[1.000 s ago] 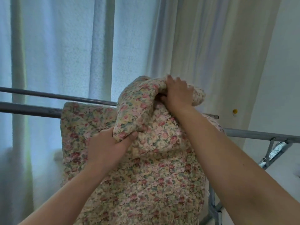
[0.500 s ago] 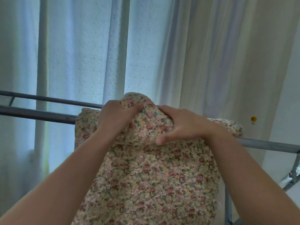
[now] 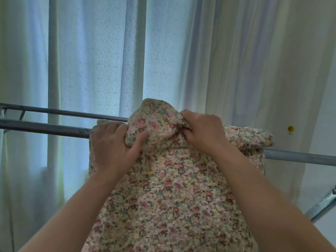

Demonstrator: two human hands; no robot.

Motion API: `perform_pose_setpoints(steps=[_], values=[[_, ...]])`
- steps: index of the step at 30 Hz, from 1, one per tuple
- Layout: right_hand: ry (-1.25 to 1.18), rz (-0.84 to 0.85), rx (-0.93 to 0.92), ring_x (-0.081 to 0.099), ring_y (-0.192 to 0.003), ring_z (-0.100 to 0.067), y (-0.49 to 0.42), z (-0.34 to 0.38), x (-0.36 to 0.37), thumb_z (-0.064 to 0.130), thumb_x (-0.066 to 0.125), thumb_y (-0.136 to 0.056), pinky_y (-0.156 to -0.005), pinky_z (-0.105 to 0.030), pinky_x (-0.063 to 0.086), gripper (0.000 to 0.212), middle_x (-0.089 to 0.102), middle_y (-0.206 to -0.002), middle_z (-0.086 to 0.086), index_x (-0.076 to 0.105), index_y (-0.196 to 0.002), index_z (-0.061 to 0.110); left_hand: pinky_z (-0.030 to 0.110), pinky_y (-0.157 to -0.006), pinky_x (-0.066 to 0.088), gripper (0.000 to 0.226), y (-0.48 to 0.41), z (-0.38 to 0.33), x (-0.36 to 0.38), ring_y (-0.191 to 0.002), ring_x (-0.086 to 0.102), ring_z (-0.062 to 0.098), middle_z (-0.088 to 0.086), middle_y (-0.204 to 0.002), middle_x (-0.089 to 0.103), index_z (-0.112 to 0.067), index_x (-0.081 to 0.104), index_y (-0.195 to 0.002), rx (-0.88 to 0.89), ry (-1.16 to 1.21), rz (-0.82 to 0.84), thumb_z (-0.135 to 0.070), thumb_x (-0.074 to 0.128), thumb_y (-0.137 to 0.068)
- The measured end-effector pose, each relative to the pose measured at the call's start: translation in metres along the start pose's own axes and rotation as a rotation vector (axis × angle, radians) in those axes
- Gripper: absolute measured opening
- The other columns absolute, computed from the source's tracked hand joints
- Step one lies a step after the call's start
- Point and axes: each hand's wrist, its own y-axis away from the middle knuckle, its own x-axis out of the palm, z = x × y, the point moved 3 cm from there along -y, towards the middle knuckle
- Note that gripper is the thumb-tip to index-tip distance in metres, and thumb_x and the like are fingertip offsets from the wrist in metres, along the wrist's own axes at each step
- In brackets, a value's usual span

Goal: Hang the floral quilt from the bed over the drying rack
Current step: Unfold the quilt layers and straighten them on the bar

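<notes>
Reaches up to the rack (image 3: 300,158) with both bare arms. Has the quilt (image 3: 172,197) draped over the near rail (image 3: 45,127), most of it hanging down the near side as a wide floral sheet, with a folded edge lying along the rail out to the right. Grips a raised hump of quilt at the top, just above the rail, from both sides.

With the left hand (image 3: 112,148): fingers curled over the hump's left side, thumb pressed into the cloth from below, pinching a fold. With the right hand (image 3: 203,131): knuckles up, fingers curled down and tucked into the cloth at the hump's right side, closed firmly on the fabric. Hands near each other but apart, only the bunched cloth between them.

Left of the quilt, two grey bars running across: near rail lower, far rail (image 3: 63,111) just above it and passing behind the hump. Right of the quilt, the near rail again, bare. At the lower right edge, a slanted metal brace (image 3: 323,206).

Behind it all, a pale backlit curtain (image 3: 91,60) in long vertical folds. Farther right, a white wall (image 3: 323,106) with a small yellow dot (image 3: 291,128) just beside the quilt's folded edge.
</notes>
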Motion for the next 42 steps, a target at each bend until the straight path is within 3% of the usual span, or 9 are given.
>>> perform_pose_setpoints(steps=[5,10,14,17,21,26,30,37,42], values=[[0.01,-0.127,0.066,0.059,-0.06,-0.031,-0.007,-0.004,0.0,0.01,0.063,-0.075,-0.055,-0.028,0.022,0.016,0.064,-0.07,-0.01,0.057,-0.089,0.007,0.054,-0.099,0.03,0.088,0.019,0.028,0.009,-0.125,0.032,0.036,0.018,-0.135,0.038,-0.009,0.041,-0.127,-0.353,0.035,-0.001,-0.074,0.05,-0.067],[0.045,-0.159,0.224,0.058,-0.079,-0.033,-0.027,-0.013,0.004,0.017,0.057,-0.083,-0.073,-0.041,0.036,0.016,0.064,-0.084,-0.012,0.054,-0.095,0.007,0.056,-0.095,0.036,0.095,0.026,0.049,0.024,-0.127,0.031,0.036,0.014,-0.14,0.028,-0.017,0.026,-0.135,-0.563,0.042,0.064,-0.06,0.069,-0.062],[0.124,0.019,0.338,0.055,-0.095,-0.031,-0.046,-0.017,0.025,0.015,0.052,-0.084,-0.088,-0.049,0.036,0.024,0.061,-0.1,-0.009,0.049,-0.108,0.011,0.052,-0.092,0.038,0.096,0.022,0.059,0.029,-0.117,0.042,0.036,0.016,-0.129,0.038,-0.033,0.022,-0.132,-0.58,0.078,0.086,-0.069,0.067,-0.055],[-0.187,0.177,0.342,0.056,-0.096,-0.029,-0.045,-0.015,0.049,0.021,0.046,-0.089,-0.081,-0.04,0.04,0.026,0.062,-0.104,-0.008,0.052,-0.114,0.015,0.052,-0.092,0.038,0.095,0.023,0.068,0.028,-0.112,0.046,0.036,0.015,-0.123,0.043,-0.034,0.023,-0.129,-0.553,0.069,0.068,-0.074,0.064,-0.053],[-0.419,0.393,0.29,0.055,-0.066,-0.017,-0.024,-0.001,0.077,0.053,0.039,-0.09,-0.056,-0.029,0.035,0.043,0.059,-0.069,0.004,0.057,-0.068,0.02,0.048,-0.079,0.045,0.093,0.028,0.079,0.027,-0.102,0.053,0.036,0.014,-0.118,0.05,-0.03,0.026,-0.126,-0.472,0.012,0.031,-0.078,0.054,-0.052],[-0.142,0.139,0.161,0.049,-0.057,-0.019,0.006,-0.003,0.069,0.055,0.03,-0.092,-0.046,-0.027,0.024,0.048,0.05,-0.058,0.005,0.053,-0.067,0.021,0.045,-0.075,0.044,0.088,0.033,0.085,0.03,-0.099,0.058,0.037,0.011,-0.123,0.053,-0.027,0.026,-0.12,-0.451,0.052,-0.006,-0.073,0.061,-0.053],[0.006,-0.133,0.275,0.056,-0.058,-0.029,0.048,-0.024,0.058,0.04,0.03,-0.092,-0.056,-0.032,0.03,0.048,0.061,-0.061,-0.01,0.058,-0.066,0.011,0.043,-0.077,0.044,0.092,0.027,0.085,0.031,-0.096,0.06,0.036,0.011,-0.116,0.058,-0.028,0.026,-0.118,-0.479,0.113,-0.029,-0.078,0.059,-0.048],[0.155,-0.263,0.387,0.046,-0.117,-0.031,0.11,-0.053,0.065,0.047,0.031,-0.092,-0.103,-0.05,0.025,0.053,0.06,-0.118,-0.016,0.058,-0.118,0.008,0.039,-0.073,0.041,0.093,0.031,0.089,0.036,-0.091,0.061,0.035,0.013,-0.106,0.062,-0.022,0.03,-0.117,-0.551,0.142,-0.072,-0.074,0.065,-0.049],[0.007,-0.313,0.651,0.02,-0.136,-0.033,0.136,-0.058,0.068,0.049,0.033,-0.088,-0.107,-0.061,0.007,0.06,0.034,-0.145,-0.018,0.043,-0.134,0.013,0.034,-0.067,0.036,0.067,0.037,0.094,0.044,-0.073,0.046,0.022,-0.001,-0.083,0.051,-0.019,0.042,-0.09,-0.664,0.162,-0.008,-0.075,0.06,-0.057]])
